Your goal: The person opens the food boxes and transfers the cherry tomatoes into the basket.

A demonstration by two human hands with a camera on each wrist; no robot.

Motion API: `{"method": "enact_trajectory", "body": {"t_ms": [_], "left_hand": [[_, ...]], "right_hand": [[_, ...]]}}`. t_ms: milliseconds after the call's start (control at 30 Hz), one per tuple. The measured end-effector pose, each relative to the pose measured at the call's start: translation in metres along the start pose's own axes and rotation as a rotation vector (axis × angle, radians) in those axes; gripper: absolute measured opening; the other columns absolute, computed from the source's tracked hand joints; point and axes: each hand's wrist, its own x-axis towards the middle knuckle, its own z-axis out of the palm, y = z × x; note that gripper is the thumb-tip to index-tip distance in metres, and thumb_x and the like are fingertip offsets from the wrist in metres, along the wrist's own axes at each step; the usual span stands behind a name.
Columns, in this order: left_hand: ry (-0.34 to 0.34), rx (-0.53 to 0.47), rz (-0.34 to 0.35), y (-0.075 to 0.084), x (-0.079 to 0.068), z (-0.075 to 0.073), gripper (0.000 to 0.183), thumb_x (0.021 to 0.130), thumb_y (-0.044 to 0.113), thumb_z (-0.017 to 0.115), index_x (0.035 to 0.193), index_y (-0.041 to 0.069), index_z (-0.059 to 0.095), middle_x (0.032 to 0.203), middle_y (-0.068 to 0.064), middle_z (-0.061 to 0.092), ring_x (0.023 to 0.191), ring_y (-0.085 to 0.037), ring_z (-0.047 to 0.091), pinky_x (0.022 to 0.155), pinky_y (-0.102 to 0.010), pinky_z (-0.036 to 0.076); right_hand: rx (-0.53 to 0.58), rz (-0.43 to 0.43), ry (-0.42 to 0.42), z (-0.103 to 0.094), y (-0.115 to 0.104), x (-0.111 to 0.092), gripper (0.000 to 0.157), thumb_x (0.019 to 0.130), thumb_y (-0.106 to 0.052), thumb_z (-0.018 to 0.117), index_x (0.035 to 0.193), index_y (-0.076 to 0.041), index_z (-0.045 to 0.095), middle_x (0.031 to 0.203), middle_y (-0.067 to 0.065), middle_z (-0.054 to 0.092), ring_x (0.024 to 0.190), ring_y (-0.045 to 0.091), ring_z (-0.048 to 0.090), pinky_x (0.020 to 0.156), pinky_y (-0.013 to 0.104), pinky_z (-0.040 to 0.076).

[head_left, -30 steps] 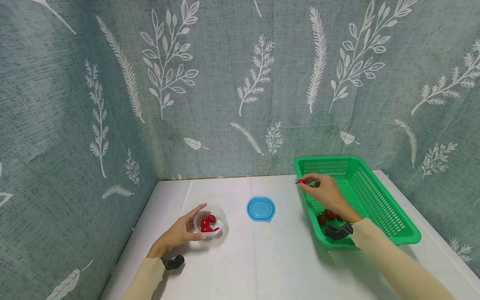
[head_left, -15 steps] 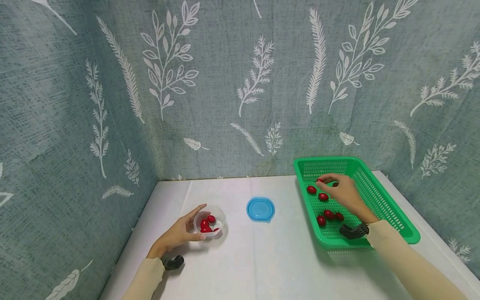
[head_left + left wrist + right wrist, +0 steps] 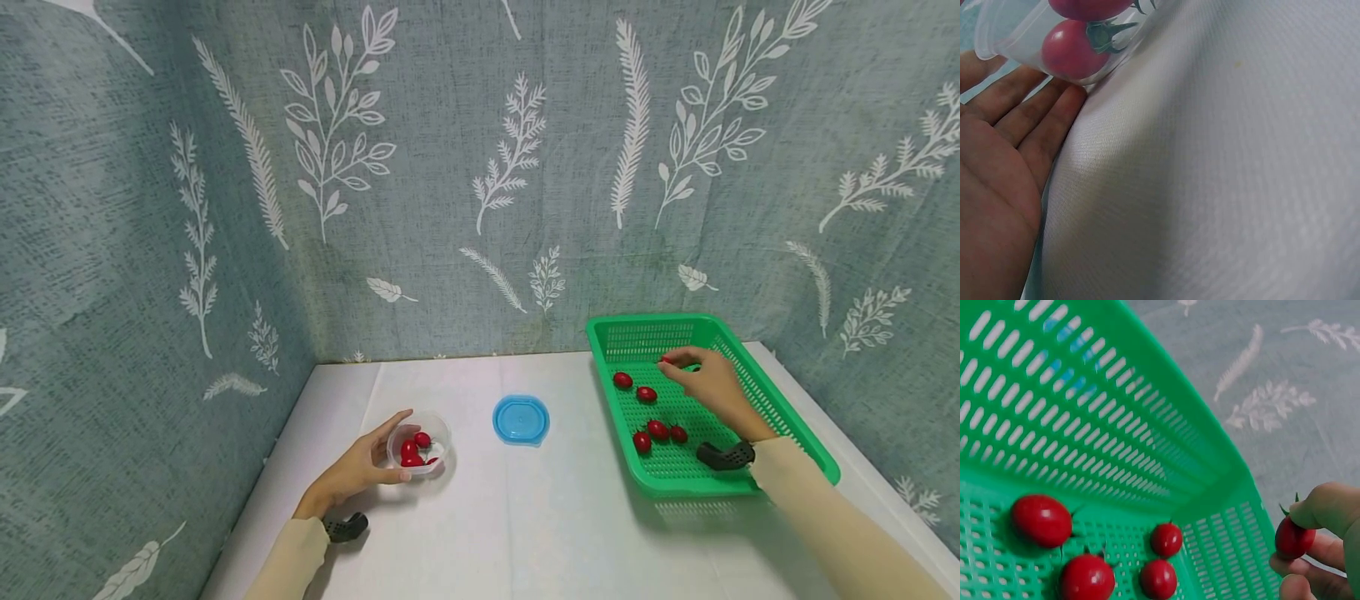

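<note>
In the head view, my left hand holds a small clear plastic tub on the table from its left side, thumb near, fingers at the far side. Several red cherry tomatoes lie inside; green stems show on tomatoes in the left wrist view. Over the green basket, my right hand pinches one cherry tomato between thumb and fingers, its green stem pointing up in the right wrist view. Below and left of that hand, several cherry tomatoes rest on the basket floor.
A blue lid lies flat on the white table between the tub and the basket. Patterned grey-green cloth hangs behind the table and along both sides. The basket's slotted walls rise around the tomatoes.
My right hand, holding the cherry tomato, has moved right from the basket's left rim to above its interior, uncovering tomatoes beneath. The left hand and the tub have stayed put.
</note>
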Motion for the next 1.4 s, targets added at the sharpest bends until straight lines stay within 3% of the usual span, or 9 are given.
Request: {"method": "enact_trajectory", "body": {"t_ms": [233,467,600,767,1100,1400], "left_hand": [[0.005,0.005,-0.011,-0.001,0.0,0.0,0.101,0.085,0.018,0.086,0.165,0.021,0.025,0.168,-0.014,0.025,0.155,-0.039,0.017,0.12,-0.059,0.02],[0.002,0.002,-0.004,-0.002,0.001,0.0,0.102,0.085,0.016,0.086,0.165,0.02,0.024,0.165,-0.013,0.032,0.154,-0.037,0.021,0.12,-0.055,0.022],[-0.004,0.007,0.005,-0.003,0.002,-0.001,0.103,0.085,0.015,0.086,0.166,0.019,0.022,0.159,-0.009,0.043,0.152,-0.034,0.029,0.119,-0.049,0.025],[-0.009,0.002,0.013,-0.002,0.002,0.0,0.102,0.086,0.016,0.085,0.166,0.018,0.022,0.158,-0.009,0.044,0.151,-0.033,0.032,0.119,-0.048,0.027],[-0.008,0.0,0.013,0.0,0.0,0.0,0.102,0.086,0.017,0.085,0.166,0.017,0.021,0.159,-0.013,0.042,0.152,-0.037,0.028,0.118,-0.05,0.025],[-0.008,0.004,0.004,0.0,0.002,0.0,0.104,0.085,0.017,0.086,0.166,0.017,0.021,0.16,-0.011,0.042,0.153,-0.035,0.027,0.119,-0.048,0.025]], "right_hand": [[-0.028,0.036,0.0,-0.006,0.012,0.002,0.047,0.101,-0.038,0.067,0.128,0.001,0.066,0.123,0.027,0.065,0.084,0.038,0.069,0.07,0.048,0.059],[-0.082,0.085,0.0,-0.009,0.015,0.003,0.047,0.101,-0.035,0.068,0.129,0.003,0.066,0.125,0.028,0.064,0.086,0.038,0.07,0.062,0.037,0.057],[-0.089,0.106,-0.003,-0.009,0.014,0.003,0.047,0.101,-0.034,0.068,0.129,0.003,0.065,0.126,0.028,0.064,0.085,0.036,0.07,0.06,0.036,0.056],[-0.098,0.115,-0.002,-0.01,0.014,0.003,0.045,0.101,-0.028,0.068,0.132,0.004,0.064,0.124,0.028,0.065,0.081,0.028,0.07,0.061,0.035,0.057],[-0.064,0.083,-0.039,-0.002,0.004,0.0,0.043,0.103,-0.028,0.065,0.134,0.002,0.063,0.131,0.029,0.061,0.091,0.039,0.071,0.069,0.044,0.061],[-0.062,0.017,-0.071,0.014,-0.023,0.001,0.041,0.102,-0.03,0.066,0.133,-0.003,0.066,0.127,0.022,0.066,0.091,0.037,0.07,0.071,0.047,0.059]]}}
